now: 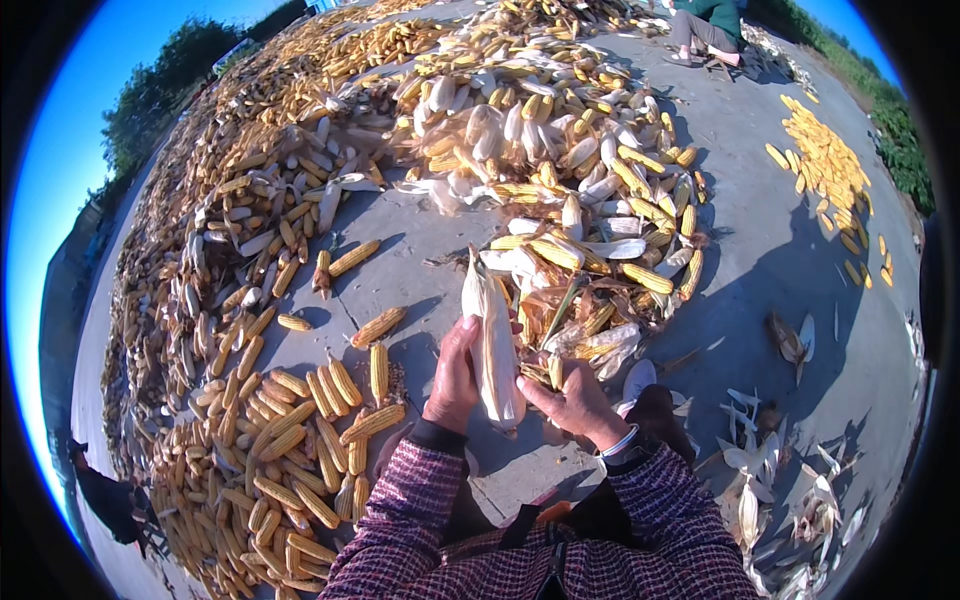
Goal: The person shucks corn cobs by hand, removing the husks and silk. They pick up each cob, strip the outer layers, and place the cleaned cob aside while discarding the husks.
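Observation:
An ear of corn in its pale dry husk [491,345] stands nearly upright in my left hand [454,371], with my thumb along its side and fingertips showing behind it. My right hand [577,397] is curled just right of the ear's lower end, its thumb reaching toward the husk. Short yellow corn pieces [553,371] show at its fingers; whether they are gripped or lie behind is unclear. Beyond both hands spreads a heap of partly husked ears [577,251] with loose brown silk and husk leaves.
Bare yellow cobs [292,457] are piled at my left. A brighter cob pile [825,154] lies far right, and stripped husks [761,465] litter the concrete [720,315] near right. One person [705,34] sits at the upper right; another [109,491] is at the left edge.

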The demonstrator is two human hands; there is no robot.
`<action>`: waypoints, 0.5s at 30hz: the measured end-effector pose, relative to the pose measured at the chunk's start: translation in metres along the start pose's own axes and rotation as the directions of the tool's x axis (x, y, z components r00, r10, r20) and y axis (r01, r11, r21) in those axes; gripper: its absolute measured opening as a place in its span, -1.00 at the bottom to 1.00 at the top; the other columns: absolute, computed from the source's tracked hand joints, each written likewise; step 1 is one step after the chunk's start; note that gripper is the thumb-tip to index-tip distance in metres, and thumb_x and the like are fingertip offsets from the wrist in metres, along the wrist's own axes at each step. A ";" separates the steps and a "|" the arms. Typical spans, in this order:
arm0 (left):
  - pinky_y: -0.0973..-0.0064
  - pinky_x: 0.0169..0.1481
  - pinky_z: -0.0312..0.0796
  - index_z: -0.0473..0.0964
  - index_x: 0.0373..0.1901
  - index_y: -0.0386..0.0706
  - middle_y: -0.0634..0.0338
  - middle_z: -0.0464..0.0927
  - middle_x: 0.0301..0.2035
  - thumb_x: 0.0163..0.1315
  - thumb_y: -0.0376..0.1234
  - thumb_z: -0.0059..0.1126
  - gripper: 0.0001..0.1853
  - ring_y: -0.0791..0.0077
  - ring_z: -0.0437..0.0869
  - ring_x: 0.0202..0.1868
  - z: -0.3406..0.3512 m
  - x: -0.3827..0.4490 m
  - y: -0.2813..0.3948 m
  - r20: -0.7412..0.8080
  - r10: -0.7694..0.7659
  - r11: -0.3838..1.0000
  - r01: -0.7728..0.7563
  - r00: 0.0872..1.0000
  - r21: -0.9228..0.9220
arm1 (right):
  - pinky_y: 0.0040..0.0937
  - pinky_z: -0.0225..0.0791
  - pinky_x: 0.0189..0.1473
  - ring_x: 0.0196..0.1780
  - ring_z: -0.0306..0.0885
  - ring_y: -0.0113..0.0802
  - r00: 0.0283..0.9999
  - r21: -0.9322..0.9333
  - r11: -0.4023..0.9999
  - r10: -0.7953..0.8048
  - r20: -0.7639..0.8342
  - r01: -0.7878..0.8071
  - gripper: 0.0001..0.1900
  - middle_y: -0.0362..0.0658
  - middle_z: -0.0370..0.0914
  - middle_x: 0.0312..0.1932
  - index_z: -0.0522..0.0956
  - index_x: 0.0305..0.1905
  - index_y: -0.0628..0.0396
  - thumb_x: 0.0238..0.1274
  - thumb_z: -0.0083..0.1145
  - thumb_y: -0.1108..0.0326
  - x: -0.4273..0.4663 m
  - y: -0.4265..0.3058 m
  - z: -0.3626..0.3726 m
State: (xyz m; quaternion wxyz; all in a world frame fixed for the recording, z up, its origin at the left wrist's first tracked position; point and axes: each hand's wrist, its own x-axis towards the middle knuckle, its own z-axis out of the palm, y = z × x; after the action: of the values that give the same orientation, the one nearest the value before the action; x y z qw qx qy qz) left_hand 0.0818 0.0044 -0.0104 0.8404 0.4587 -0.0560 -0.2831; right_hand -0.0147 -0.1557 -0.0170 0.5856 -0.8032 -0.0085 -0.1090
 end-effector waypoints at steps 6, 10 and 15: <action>0.36 -0.02 0.54 0.38 0.21 -0.28 -0.05 0.61 -0.08 0.35 0.05 0.00 -0.37 0.31 0.66 -0.10 -0.004 -0.003 -0.001 0.036 -0.035 0.999 0.036 0.999 -0.022 | -0.23 0.42 -0.38 -0.42 0.65 -0.18 0.999 -0.068 0.997 0.042 0.011 -0.041 -0.80 -0.03 0.65 -0.48 0.65 -0.27 0.18 0.24 0.24 0.25 0.000 0.006 0.000; 0.38 0.04 0.53 0.33 0.25 -0.28 -0.03 0.60 -0.06 0.36 0.01 0.01 -0.38 0.31 0.66 -0.06 -0.004 0.000 -0.001 0.024 -0.010 0.997 0.012 1.000 -0.077 | -0.27 0.43 -0.38 -0.42 0.66 -0.28 0.987 0.142 0.977 0.160 0.019 -0.161 -0.78 -0.04 0.67 -0.47 0.66 -0.23 0.20 0.25 0.26 0.24 0.003 -0.011 0.000; 0.42 0.12 0.49 0.33 0.25 -0.28 0.07 0.59 -0.01 0.40 -0.14 0.07 -0.48 0.37 0.64 0.01 0.005 -0.001 0.000 0.065 0.101 0.995 -0.099 0.993 -0.034 | -0.32 0.49 -0.23 -0.27 0.70 -0.23 1.000 0.037 0.999 -0.002 -0.027 0.003 -0.73 -0.02 0.69 -0.33 0.60 -0.09 0.23 0.29 0.26 0.24 0.003 -0.007 0.001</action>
State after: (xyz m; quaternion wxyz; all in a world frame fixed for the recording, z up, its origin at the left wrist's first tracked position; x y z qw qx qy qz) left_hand 0.0795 0.0013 -0.0079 0.8582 0.4327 -0.1024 -0.2567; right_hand -0.0129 -0.1532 -0.0101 0.6004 -0.7906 -0.0038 -0.1204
